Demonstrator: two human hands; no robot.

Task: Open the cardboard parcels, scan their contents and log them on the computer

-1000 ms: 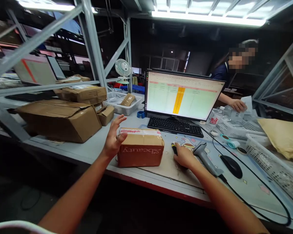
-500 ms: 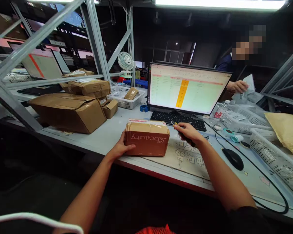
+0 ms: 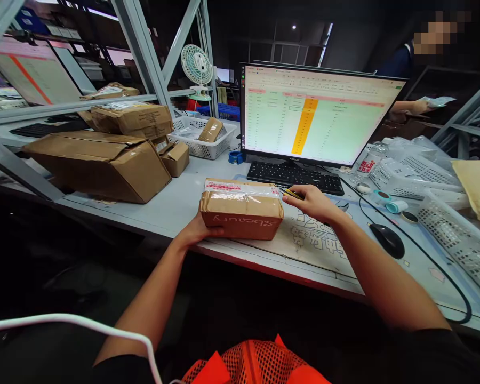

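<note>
- Through the head camera, I see a brown box (image 3: 242,218) close to the near edge of the white table (image 3: 184,197), in the middle. Its writing is upside down to me, and shiny tape (image 3: 240,188) runs along its top.
- My left hand (image 3: 196,232) is curled around the low left end of the box. The thumb lies on the near side, and I can't see the other fingers well.
- My right hand (image 3: 310,202) is bent tight around a little yellow and black cutter (image 3: 294,193), just right of the box. The tip points left at the tape's right end. I can't tell if they touch.
- Behind the box sit a black keyboard (image 3: 296,177) and a big bright screen (image 3: 320,117).
- On the left, a large carton (image 3: 96,165) has more boxes by it. Farther back, a white basket (image 3: 204,151) holds a small parcel (image 3: 211,129), near a fan (image 3: 197,65).
- On the right is a black mouse (image 3: 386,240). Far right, past the screen, another person's hand (image 3: 420,106) holds something pale.
</note>
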